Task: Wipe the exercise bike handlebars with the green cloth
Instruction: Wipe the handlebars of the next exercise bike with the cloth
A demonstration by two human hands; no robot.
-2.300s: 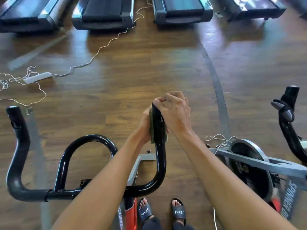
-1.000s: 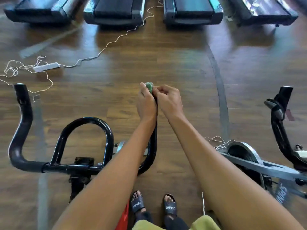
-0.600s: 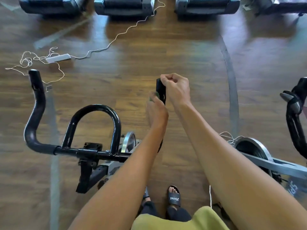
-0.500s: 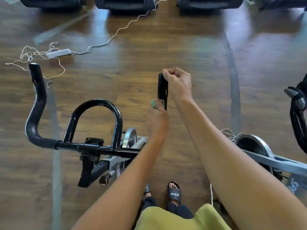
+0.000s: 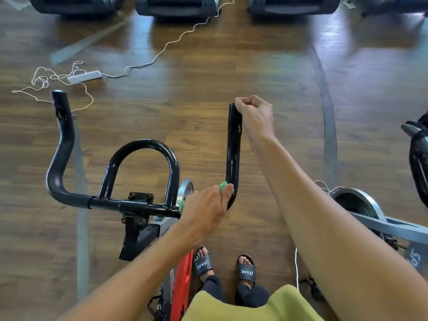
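Observation:
The black handlebars (image 5: 233, 149) of the exercise bike stand in front of me, with a centre loop and two upturned ends. My left hand (image 5: 206, 210) holds the green cloth (image 5: 223, 186) wrapped round the lower bend of the right bar; only small bits of cloth show past my fingers. My right hand (image 5: 256, 115) grips the top end of that same bar with curled fingers.
A second bike's flywheel (image 5: 357, 205) and handlebar (image 5: 419, 156) stand at the right. Treadmill ends (image 5: 178, 5) line the far edge of the wooden floor. A white power strip (image 5: 84, 76) with tangled cord lies at the left. My sandalled feet (image 5: 203, 265) are below.
My left hand has slid the cloth down the right bar from near its top to the lower bend. My right hand has stayed at the tip.

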